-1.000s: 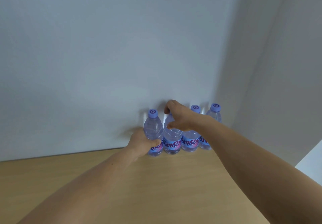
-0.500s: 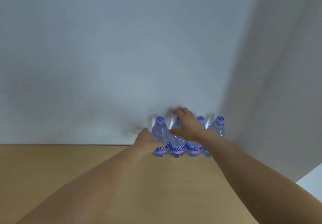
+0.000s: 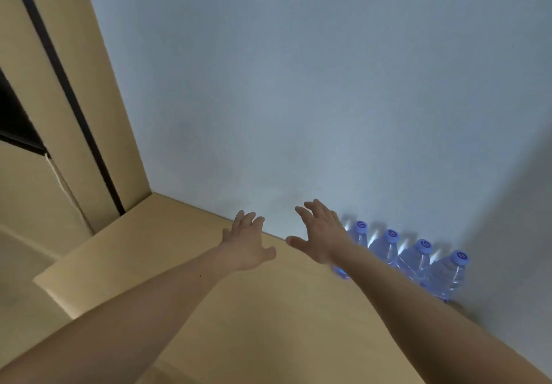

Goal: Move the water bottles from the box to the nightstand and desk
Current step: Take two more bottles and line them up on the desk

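Pale wall (image 3: 298, 84) fills the top, wooden surface (image 3: 268, 309) below. Four water bottles (image 3: 415, 259) stand upright in a row against the wall at 4 o'clock, long axes vertical. Right hand (image 3: 321, 234) is nearer, the row just at its 4 o'clock, partly behind the forearm. Left hand (image 3: 246, 244) sits at 9 o'clock of it. Both hands spread wide, palms down, holding nothing. No box visible; likely next trip.

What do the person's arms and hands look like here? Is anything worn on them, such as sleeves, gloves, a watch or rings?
Both forearms are bare as far as the picture shows: no sleeves, no gloves. The left hand and the right hand show no watch, bracelet or rings. The fingers are uncovered.
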A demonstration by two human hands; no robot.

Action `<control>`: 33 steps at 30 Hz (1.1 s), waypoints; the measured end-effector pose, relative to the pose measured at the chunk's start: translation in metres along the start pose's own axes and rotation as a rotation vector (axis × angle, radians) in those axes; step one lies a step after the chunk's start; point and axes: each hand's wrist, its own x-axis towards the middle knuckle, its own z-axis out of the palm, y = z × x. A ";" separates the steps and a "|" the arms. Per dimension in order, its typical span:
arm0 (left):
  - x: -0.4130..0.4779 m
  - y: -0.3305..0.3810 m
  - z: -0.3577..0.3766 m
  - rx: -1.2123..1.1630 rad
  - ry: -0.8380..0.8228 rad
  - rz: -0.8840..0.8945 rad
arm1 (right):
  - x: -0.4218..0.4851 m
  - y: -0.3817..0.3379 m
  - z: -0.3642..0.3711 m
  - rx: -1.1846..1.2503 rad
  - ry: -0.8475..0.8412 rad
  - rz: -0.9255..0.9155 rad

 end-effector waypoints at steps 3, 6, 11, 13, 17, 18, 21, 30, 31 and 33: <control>-0.032 -0.060 -0.019 0.016 0.052 -0.072 | 0.011 -0.065 0.005 -0.033 -0.052 -0.084; -0.065 -0.126 -0.038 0.004 0.052 -0.174 | 0.026 -0.141 0.011 -0.056 -0.094 -0.162; -0.127 -0.249 -0.072 -0.034 0.106 -0.330 | 0.051 -0.278 0.031 -0.081 -0.133 -0.314; -0.153 -0.295 -0.084 -0.050 0.119 -0.394 | 0.059 -0.329 0.043 -0.087 -0.154 -0.360; -0.200 -0.372 -0.102 -0.073 0.149 -0.502 | 0.072 -0.420 0.067 -0.101 -0.203 -0.457; -0.209 -0.388 -0.106 -0.079 0.148 -0.527 | 0.075 -0.440 0.072 -0.107 -0.216 -0.480; -0.226 -0.430 -0.113 -0.101 0.155 -0.587 | 0.089 -0.489 0.087 -0.096 -0.249 -0.559; -0.204 -0.545 -0.152 -0.092 0.201 -0.781 | 0.187 -0.605 0.116 -0.065 -0.328 -0.747; -0.199 -0.556 -0.161 -0.087 0.209 -0.806 | 0.201 -0.616 0.116 -0.072 -0.334 -0.768; -0.190 -0.575 -0.178 -0.085 0.222 -0.844 | 0.229 -0.636 0.116 -0.090 -0.348 -0.801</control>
